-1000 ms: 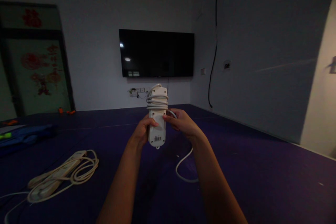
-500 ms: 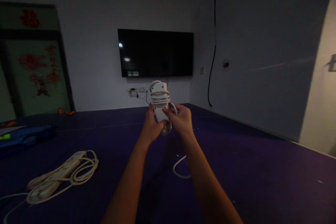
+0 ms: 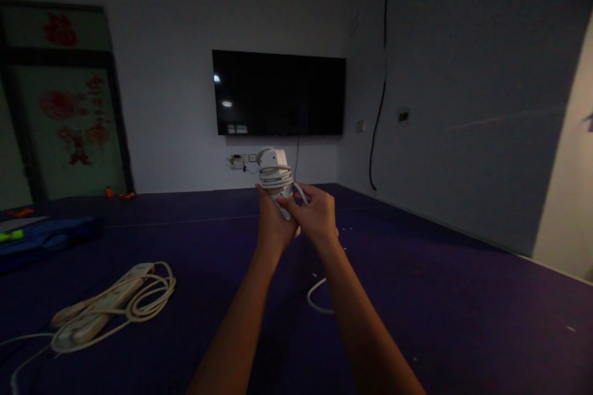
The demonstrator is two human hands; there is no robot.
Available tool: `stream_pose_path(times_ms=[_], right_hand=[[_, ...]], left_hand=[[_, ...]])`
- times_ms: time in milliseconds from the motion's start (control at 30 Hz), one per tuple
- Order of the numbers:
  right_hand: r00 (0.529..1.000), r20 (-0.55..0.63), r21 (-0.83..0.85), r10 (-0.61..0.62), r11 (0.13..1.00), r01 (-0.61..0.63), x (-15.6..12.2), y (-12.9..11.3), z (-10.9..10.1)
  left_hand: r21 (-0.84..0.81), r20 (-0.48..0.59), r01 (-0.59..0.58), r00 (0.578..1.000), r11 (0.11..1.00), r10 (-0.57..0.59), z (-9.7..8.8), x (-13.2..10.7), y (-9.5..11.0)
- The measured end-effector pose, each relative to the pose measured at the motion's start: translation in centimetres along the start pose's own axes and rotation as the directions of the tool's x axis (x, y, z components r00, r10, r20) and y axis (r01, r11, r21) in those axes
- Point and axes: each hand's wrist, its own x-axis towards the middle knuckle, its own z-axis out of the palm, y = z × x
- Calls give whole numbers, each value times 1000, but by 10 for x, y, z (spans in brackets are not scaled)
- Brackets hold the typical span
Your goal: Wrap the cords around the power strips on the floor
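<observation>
In mid-view I hold up a white power strip (image 3: pixel 280 159) with its own cord (image 3: pixel 277 178) wound several times around the upper half. My left hand (image 3: pixel 272 219) is closed around the strip's lower part. Fingers of my right hand (image 3: pixel 315 210) pinch the cord at the strip's right side, with the thumb lying across the front. The strip's lower end is mostly hidden by my hands. A loose loop of white cord (image 3: pixel 317 303) lies on the purple surface beside my right forearm.
Another white power strip (image 3: pixel 104 315) with loosely coiled cord lies at lower left. Behind it is a blue cloth item (image 3: pixel 58 237). A television (image 3: pixel 280 94) hangs on the far wall, above sockets with wires (image 3: pixel 241 162). Small white scraps dot the purple surface (image 3: pixel 440 296).
The power strip has turned and tilted in my hands and shifted slightly left. My left hand has rotated, covering more of its lower part. The view has shifted slightly.
</observation>
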Motion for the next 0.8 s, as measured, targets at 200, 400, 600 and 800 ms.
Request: stream_pose_path(times_ms=[200,400,600,800], right_hand=[[995,99,156,-10,988,-5,-1,1,2],[992,105,80,-66,995,57,3,5,-1],[998,36,34,-52,998,51,6,8,-11],[1000,0,10,14,1000,-14,11,18,-18]], left_hand=[[-49,-105,52,993,997,-57,-5,5,-1],[-172,-76,319,939,932,-336,-10,7,4],[-379,-10,399,901,835,-435,-21,8,21],[-501,123,471,869,726,-479,-37,12,37]])
